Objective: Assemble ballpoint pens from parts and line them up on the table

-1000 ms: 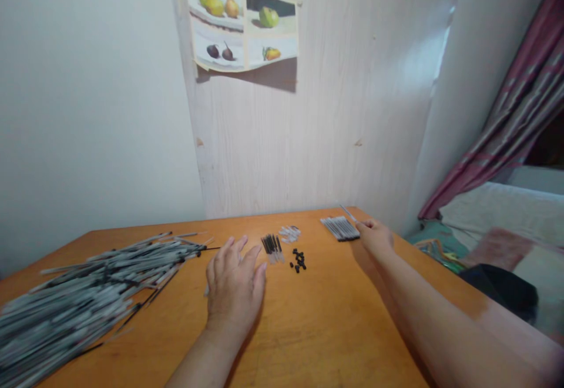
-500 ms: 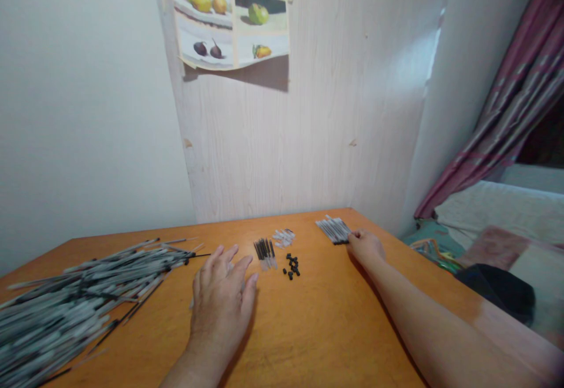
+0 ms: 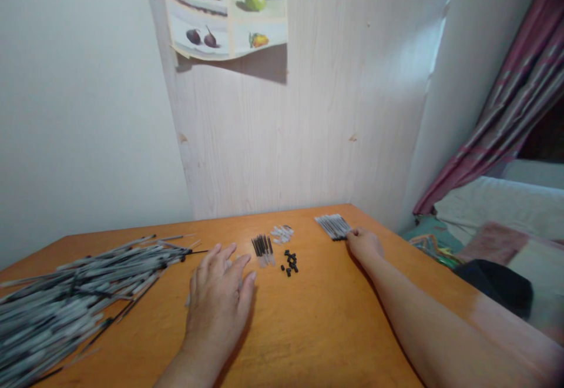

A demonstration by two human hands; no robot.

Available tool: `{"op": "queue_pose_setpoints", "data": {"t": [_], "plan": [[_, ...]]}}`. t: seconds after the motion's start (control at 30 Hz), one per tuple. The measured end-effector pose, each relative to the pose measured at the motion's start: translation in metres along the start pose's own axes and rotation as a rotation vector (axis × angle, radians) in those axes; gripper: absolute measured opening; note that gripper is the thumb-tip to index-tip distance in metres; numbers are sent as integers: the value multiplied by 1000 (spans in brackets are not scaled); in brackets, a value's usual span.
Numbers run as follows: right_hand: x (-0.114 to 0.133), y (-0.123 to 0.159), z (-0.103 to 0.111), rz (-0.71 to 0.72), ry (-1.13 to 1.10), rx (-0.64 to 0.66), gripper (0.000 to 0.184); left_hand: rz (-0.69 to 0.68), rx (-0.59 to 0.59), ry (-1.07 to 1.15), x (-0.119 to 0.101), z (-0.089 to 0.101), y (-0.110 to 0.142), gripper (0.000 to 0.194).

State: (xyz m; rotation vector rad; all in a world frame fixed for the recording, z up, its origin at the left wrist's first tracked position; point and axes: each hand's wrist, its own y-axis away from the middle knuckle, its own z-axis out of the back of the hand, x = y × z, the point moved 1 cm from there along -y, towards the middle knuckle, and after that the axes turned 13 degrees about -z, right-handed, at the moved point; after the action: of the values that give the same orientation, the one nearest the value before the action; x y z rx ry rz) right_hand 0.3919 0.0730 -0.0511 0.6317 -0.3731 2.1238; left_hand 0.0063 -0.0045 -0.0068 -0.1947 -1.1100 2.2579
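Observation:
My left hand point(image 3: 220, 294) is spread over the table at the centre left, palm down with its fingers apart. Pale, translucent bits show at its edges; most of what is under it is hidden. My right hand point(image 3: 365, 245) reaches to the back right, its fingers pinched at the black end of a pen at the edge of a row of clear pens point(image 3: 332, 226). Between the hands lie a row of dark, thin pen parts with clear ends point(image 3: 263, 250), small black caps point(image 3: 289, 263) and short whitish pieces point(image 3: 282, 234).
A large heap of clear and black pen parts point(image 3: 88, 294) covers the left of the orange wooden table point(image 3: 304, 335). Behind it is a wall with fruit pictures point(image 3: 227, 14). Right of the table are a dark bag-like thing point(image 3: 497, 288), bedding and a pink curtain point(image 3: 484, 106).
The view has tilted slightly. A pen that stuck out at the back of the right-hand row now lies more even with the others. Both hands have hardly moved.

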Motion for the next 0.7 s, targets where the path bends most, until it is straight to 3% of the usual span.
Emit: {"op": "queue_pose_setpoints", "data": {"t": [0.7], "plan": [[1,6,1,15,26,28,29,4,-8,17,0,0,0,30]]}}
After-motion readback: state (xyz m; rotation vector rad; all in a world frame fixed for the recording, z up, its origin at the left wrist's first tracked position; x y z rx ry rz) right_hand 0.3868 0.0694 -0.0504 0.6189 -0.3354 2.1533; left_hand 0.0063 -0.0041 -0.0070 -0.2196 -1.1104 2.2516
